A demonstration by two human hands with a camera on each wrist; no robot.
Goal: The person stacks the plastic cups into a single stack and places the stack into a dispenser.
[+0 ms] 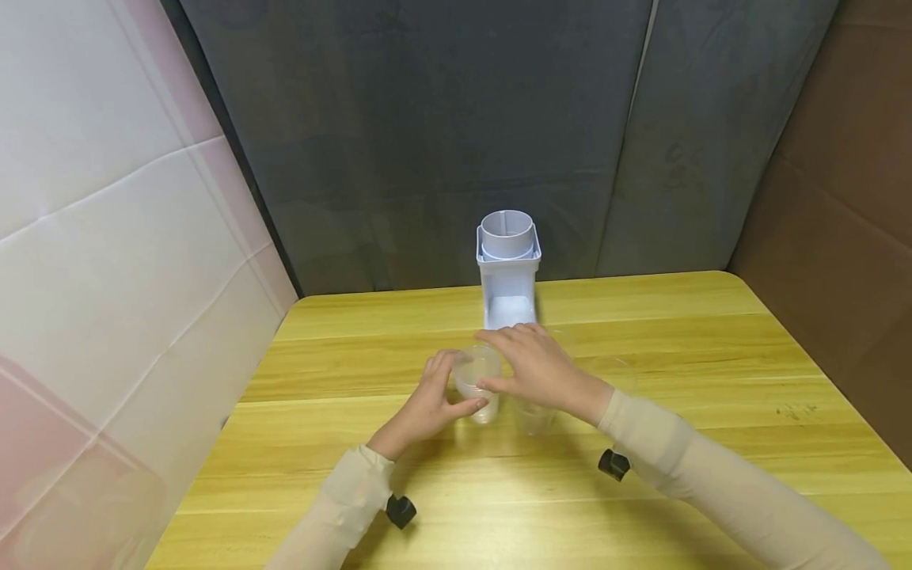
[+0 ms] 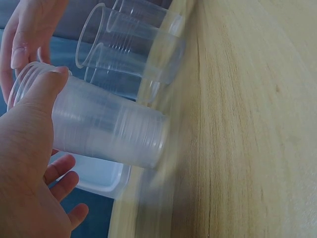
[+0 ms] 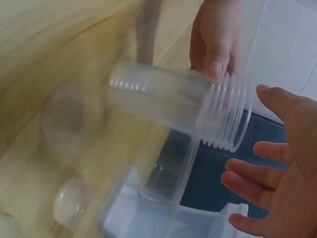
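Observation:
A stack of clear plastic cups [image 2: 106, 124] stands upright near the middle of the wooden table. My left hand [image 1: 425, 402] grips this stack near the top, thumb on the near side just below the rims. My right hand [image 1: 537, 368] is spread beside the stack's rims, thumb and fingers apart with nothing between them in the right wrist view. Several nested rims [image 3: 228, 111] show at the stack's top. Single clear cups [image 2: 133, 39] stand on the table to the right of the stack, partly hidden by my right arm in the head view.
Behind the hands is a white plastic holder [image 1: 507, 277] with a round tube [image 1: 507, 233] at its top. The wooden table [image 1: 321, 443] ends at a dark grey partition [image 1: 427, 142]. A pale panel [image 1: 128, 198] rises on the left, a brown one [image 1: 834, 182] on the right.

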